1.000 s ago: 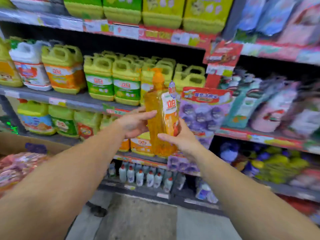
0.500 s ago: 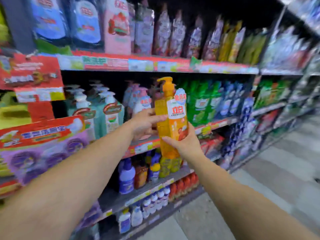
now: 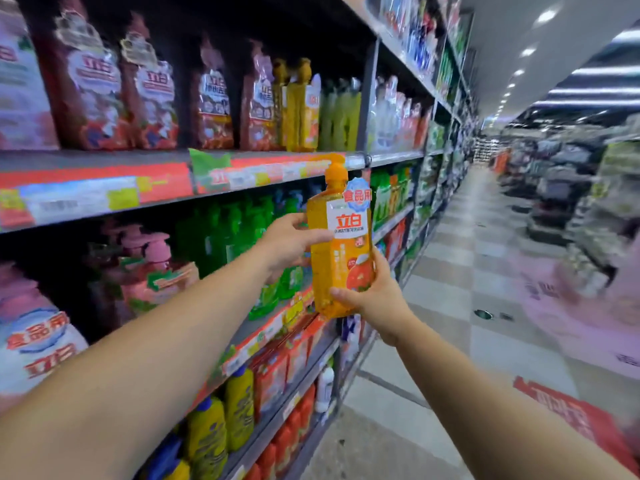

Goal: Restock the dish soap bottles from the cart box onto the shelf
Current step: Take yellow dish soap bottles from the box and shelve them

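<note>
This is a shop, a supermarket aisle given over to cleaning goods. On the left, long tiered shelves [image 3: 104, 161] run far into the distance, packed with rows of identical products: red refill pouches [image 3: 152, 102] up high, green pump bottles [image 3: 239, 233] below, yellow bottles [image 3: 239, 410] near the floor (all facing outward). Price strips [image 3: 79, 199] line the shelf edges. A tiled aisle floor [image 3: 485, 258] stretches ahead under ceiling lights [image 3: 545, 15].
</note>
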A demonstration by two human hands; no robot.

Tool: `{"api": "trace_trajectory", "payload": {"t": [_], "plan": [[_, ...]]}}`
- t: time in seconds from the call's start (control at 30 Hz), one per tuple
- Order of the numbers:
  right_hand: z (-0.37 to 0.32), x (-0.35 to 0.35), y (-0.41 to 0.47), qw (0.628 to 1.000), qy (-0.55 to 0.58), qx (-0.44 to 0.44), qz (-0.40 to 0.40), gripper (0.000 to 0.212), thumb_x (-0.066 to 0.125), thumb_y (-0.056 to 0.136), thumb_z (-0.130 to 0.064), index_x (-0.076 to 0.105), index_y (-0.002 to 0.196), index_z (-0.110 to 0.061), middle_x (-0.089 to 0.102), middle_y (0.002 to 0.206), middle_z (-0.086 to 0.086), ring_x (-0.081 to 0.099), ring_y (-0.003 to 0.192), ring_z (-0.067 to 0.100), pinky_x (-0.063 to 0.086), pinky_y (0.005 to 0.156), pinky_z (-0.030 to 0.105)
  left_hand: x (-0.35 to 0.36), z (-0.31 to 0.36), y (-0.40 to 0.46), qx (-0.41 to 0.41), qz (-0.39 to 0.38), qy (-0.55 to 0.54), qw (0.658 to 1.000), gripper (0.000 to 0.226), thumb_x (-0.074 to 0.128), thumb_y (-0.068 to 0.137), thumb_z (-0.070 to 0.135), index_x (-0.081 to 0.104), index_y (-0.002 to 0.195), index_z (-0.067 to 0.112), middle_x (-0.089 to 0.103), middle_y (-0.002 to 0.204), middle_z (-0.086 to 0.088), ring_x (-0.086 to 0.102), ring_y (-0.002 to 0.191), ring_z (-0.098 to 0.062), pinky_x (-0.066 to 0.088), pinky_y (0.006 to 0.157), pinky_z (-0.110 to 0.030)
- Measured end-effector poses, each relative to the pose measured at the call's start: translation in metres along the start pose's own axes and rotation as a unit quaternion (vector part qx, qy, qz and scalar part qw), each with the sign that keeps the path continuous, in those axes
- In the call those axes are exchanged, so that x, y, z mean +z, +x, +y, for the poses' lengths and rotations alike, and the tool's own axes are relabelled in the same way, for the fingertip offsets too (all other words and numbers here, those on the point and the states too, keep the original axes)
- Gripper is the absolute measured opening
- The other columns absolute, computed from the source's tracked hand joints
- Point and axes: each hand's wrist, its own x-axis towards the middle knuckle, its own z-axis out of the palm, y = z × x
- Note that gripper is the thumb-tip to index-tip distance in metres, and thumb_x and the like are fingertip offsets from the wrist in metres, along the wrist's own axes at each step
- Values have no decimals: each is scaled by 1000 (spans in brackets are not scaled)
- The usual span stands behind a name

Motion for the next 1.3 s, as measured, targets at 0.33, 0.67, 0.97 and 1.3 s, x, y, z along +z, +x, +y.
{"api": "trace_trajectory", "payload": {"t": [0.33,0.67,0.97,1.3], "plan": [[32,-89,185,999,8,-28,37,78,91,63,-18,49,129,-27,67,113,-4,67,97,11,58,84,38,80,31,178,84,28,62,994,34,82,77,20,68,108,21,75,107,0,71,100,-20,57,75,-33],[-7,-118,377,990,19,-142,10,73,91,62,-25,50,122,-25,66,107,-9,65,97,10,56,89,39,95,126,310,172,107,181,962,36,76,84,23,64,118,21,72,110,7,69,95,-7,56,75,-25],[-37,-91,507,981,15,-187,-51,74,90,63,-30,47,123,-23,62,118,-4,61,108,17,53,94,43,61,156,396,218,248,220,918,53,78,80,35,53,125,23,66,108,5,66,95,-9,56,73,-28],[4,-82,609,977,-56,-125,-165,81,93,54,-41,50,119,-20,65,112,-3,64,102,18,55,91,42,57,121,472,152,339,371,851,46,77,82,33,63,123,18,65,111,4,58,97,-13,49,82,-29]]}}
